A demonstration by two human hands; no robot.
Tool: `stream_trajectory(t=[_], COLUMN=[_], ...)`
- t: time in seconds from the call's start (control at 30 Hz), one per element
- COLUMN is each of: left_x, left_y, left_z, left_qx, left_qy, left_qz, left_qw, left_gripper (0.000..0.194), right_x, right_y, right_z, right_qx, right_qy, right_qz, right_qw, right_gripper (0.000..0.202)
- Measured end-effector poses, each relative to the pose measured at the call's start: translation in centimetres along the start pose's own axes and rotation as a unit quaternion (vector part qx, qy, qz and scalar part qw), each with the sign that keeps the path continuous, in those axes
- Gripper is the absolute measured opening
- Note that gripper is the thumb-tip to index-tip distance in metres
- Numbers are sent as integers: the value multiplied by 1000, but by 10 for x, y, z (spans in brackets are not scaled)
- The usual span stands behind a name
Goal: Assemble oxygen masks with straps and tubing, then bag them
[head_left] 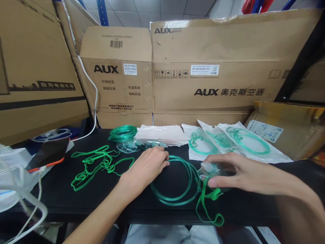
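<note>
My left hand (150, 166) is closed, its curled fingers on the upper left of a coil of green tubing (189, 179). Part of the coil is hidden beneath that hand. At the coil's right side my right hand (236, 171) grips a clear oxygen mask (213, 169) with a whitish connector between thumb and fingers. A bright green elastic strap (203, 203) hangs from the mask towards the table's front edge. Left of my left hand lies a loose tangle of green elastic straps (98, 162).
Behind the hands are a second green tubing coil (123, 133), clear masks (129, 146), white pouches (162, 133) and bagged tubing sets (203, 144). A phone (49, 154) and white cables (38, 203) lie at left. Cardboard boxes (175, 98) wall the back of the black table (101, 203).
</note>
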State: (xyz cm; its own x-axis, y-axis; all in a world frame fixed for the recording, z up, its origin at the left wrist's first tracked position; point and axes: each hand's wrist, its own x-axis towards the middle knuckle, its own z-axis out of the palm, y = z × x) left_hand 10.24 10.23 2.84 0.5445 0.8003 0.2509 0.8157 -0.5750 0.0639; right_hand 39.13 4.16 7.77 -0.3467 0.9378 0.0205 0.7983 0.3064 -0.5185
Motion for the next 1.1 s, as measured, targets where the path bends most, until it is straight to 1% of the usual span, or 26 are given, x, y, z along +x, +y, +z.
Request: stream_trajectory(t=[0.07, 0.1, 0.2, 0.27, 0.37, 0.43, 0.5, 0.6, 0.67, 0.77, 0.87, 0.93, 1.03, 1.1], left_x=[1, 2, 0, -4, -15, -22, -27, -27, -24, -21, -22, -23, -23, -23], left_y=[1, 2, 5, 7, 12, 17, 20, 20, 17, 10, 7, 8, 11, 14], left_z=[2, 3, 5, 5, 3, 1, -2, -4, -3, -2, -3, -6, -11, -13], left_qx=[9, 15, 34, 48, 68, 89, 104, 100, 95, 90, 92, 101, 118, 121], left_qy=[-3, -4, -7, -10, -4, -2, -5, -9, -16, -35, -41, -40, -40, -40], left_qz=[-8, -11, -19, -24, -28, -23, -21, -32, -52, -78, -80, -89, -112, -119], left_qw=[1000, 1000, 999, 999, 997, 996, 994, 994, 994, 992, 992, 990, 986, 985], left_gripper=[18, 19, 20, 19, 18, 24, 32, 47, 52, 42, 33, 28, 20, 17], right_x=[11, 15, 22, 21, 18, 16, 16, 18, 18, 16, 13, 13, 12, 9], right_y=[-4, -5, -6, -5, -4, -6, -9, -12, -12, -7, 1, 10, 23, 29], right_z=[6, 8, 13, 15, 18, 20, 21, 20, 17, 10, 3, 0, -6, -9], right_qx=[22, 32, 53, 56, 42, 28, 25, 28, 18, -12, -28, -40, -52, -53], right_qy=[-77, -103, -122, -120, -81, -49, -49, -65, -49, -20, -4, 27, 85, 123], right_qz=[-34, -45, -56, -56, -22, 1, -3, -27, -19, 2, -8, -7, 17, 35], right_qw=[996, 993, 990, 990, 996, 998, 998, 997, 998, 1000, 1000, 999, 995, 990], right_gripper=[52, 51, 45, 42, 48, 57, 59, 51, 51, 57, 56, 56, 64, 65])
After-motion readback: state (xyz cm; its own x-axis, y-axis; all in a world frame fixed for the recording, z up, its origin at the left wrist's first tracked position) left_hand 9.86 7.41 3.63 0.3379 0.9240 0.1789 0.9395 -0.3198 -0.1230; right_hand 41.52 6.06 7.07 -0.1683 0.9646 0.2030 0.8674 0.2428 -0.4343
